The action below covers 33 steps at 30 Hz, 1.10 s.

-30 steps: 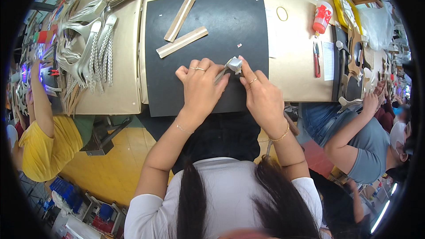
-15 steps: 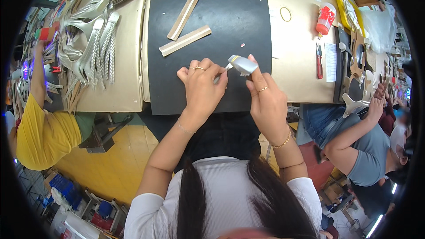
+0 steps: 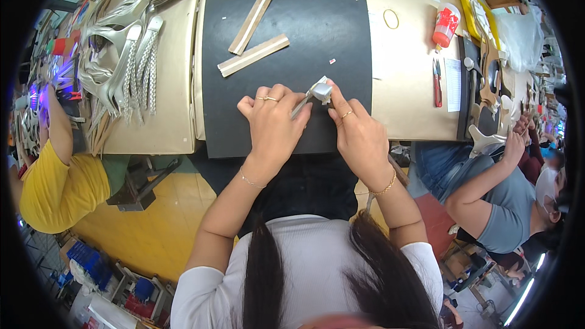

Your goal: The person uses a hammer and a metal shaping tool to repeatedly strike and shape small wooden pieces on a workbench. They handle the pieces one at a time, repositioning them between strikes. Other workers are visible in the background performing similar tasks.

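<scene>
A small silvery strap piece [image 3: 322, 92] is held up above the black work mat [image 3: 244, 122], bent over at its broad end. My left hand [image 3: 272, 123] is closed, pinching the narrow part of the piece between thumb and forefinger. At the broad end, my right hand [image 3: 362, 137] grips with thumb and fingertips. Exactly how the piece is folded between the fingers is hidden. Beyond my hands on the mat lie two tan strips with a pale middle band, one slanting steeply [image 3: 250, 24] and one lower [image 3: 254, 55]. A tiny white-and-red scrap [image 3: 332, 61] rests nearby.
Silvery braided straps [image 3: 131, 67] are heaped at left. To the right are a red-labelled squeeze bottle [image 3: 446, 24], red-handled snips [image 3: 437, 82], a rubber band [image 3: 391, 19] and a yellow tray [image 3: 481, 15]. Co-workers sit on both sides, one in a yellow shirt [image 3: 64, 192].
My right hand has moved left and slightly down, closer to my left hand. The silvery piece has turned and its broad end has come nearer the left fingers.
</scene>
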Tool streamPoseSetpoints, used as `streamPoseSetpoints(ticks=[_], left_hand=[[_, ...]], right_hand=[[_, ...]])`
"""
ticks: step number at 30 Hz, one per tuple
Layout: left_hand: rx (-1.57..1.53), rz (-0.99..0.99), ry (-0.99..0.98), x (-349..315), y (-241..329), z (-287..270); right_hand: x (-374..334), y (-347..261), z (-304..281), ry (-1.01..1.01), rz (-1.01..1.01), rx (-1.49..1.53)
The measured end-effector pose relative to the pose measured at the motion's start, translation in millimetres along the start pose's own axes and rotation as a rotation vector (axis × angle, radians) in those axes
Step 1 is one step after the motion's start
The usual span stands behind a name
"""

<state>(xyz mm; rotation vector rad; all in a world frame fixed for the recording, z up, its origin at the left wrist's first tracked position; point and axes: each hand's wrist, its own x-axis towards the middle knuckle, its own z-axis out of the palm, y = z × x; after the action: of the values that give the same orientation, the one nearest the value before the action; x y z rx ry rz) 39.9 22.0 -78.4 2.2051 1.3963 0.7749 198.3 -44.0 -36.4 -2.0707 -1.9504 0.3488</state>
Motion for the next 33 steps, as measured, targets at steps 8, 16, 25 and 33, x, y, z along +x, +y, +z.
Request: streamPoseSetpoints(ticks=[8, 16, 25, 33], left_hand=[[-0.012, -0.044, 0.008, -6.6, -5.0, -0.8], [-0.030, -0.074, -0.032, -1.6, -3.2, -1.7], [-0.003, -0.051, -0.031, 1.5, -1.0, -0.7], [0.036, -0.035, -0.032, -2.1, -1.8, -3.1]], right_hand=[[0.2, -1.6, -2.5, 0.010, 0.010, 0.001], [4.7, -1.5, -7.5, 0.023, 0.006, -0.006], [10.6, -4.7, -9.5, 0.039, -0.030, -0.016], [-0.8, -10.6, -4.1, -0.011, -0.022, 0.051]])
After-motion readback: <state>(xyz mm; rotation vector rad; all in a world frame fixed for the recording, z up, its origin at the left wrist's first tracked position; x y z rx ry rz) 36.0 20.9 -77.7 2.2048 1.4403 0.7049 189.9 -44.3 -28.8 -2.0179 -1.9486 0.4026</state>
